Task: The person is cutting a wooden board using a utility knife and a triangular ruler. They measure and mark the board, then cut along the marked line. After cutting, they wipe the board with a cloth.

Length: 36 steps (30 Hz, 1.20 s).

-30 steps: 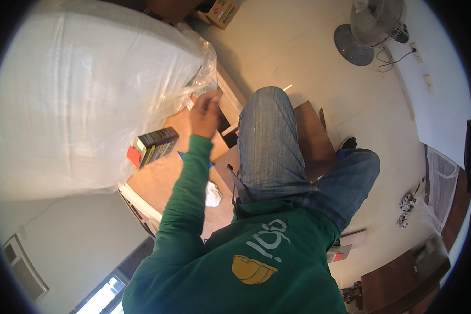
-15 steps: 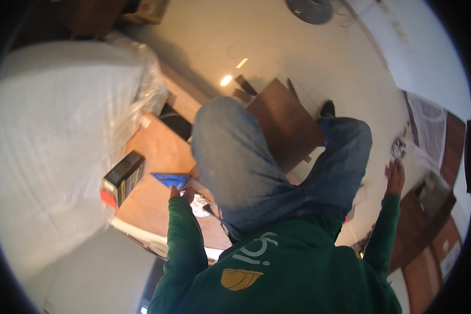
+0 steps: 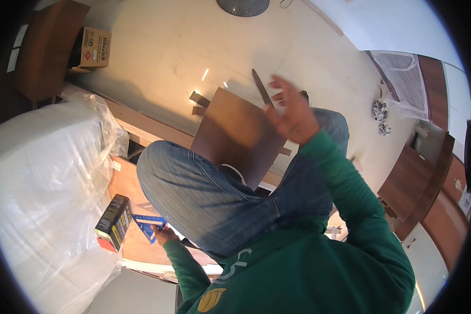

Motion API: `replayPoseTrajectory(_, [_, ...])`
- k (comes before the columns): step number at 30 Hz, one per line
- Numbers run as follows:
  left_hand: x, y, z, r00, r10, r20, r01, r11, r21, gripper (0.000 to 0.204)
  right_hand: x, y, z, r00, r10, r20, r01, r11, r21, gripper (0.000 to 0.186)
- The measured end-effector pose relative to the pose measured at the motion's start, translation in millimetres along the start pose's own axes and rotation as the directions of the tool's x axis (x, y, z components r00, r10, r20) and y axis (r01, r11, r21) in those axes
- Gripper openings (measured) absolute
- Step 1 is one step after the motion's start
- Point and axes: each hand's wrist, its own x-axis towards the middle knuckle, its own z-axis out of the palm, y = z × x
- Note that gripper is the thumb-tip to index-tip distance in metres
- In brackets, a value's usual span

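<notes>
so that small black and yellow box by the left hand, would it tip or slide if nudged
The black and yellow box lies on a long side on the wooden board, so it would probably slide rather than tip. Its squared edges suggest stiff cardboard that should hold shape when gripped. The left hand, holding a blue packet, is just beside it; weight cannot be judged.

One black-and-yellow rectangular box (image 3: 113, 223), one blue flat packet (image 3: 148, 224), one brown cardboard carton (image 3: 94, 49) at eleven o'clock, two hands.

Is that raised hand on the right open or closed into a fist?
Open. The right hand is lifted above the brown wooden panel with fingers spread, holding nothing.
</notes>
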Motion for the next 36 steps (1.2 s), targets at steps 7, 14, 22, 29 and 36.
replayPoseTrajectory(7, [-251, 126, 185, 0.533, 0.843, 0.070, -0.810, 0.484, 0.333, 0.036, 2, -45, 36, 0.891, -0.203, 0.406, 0.087, 0.954, 0.286, 0.074])
replayPoseTrajectory(14, [-421, 114, 371, 0.446, 0.649, 0.616, -0.884, 0.427, 0.190, 0.012, -10, -56, 12, 0.881, -0.467, 0.076, 0.395, 0.814, 0.427, 0.110])
replayPoseTrajectory(22, [-474, -30, 426, 0.271, 0.208, 0.940, -0.894, 0.416, 0.166, 0.023, -5, 7, -21, 0.953, -0.050, 0.299, -0.100, 0.879, 0.466, 0.108])
replayPoseTrajectory(29, [-483, 26, 505, -0.107, -0.594, 0.798, -0.965, -0.131, -0.226, 0.051, 2, 74, -32, 0.996, 0.093, 0.006, -0.087, 0.910, 0.404, 0.057])
replayPoseTrajectory(36, [-332, -16, 591, -0.277, -0.678, 0.681, -0.594, -0.436, -0.675, 0.053, 38, 102, -38, 0.878, 0.457, 0.143, -0.478, 0.825, 0.302, 0.032])
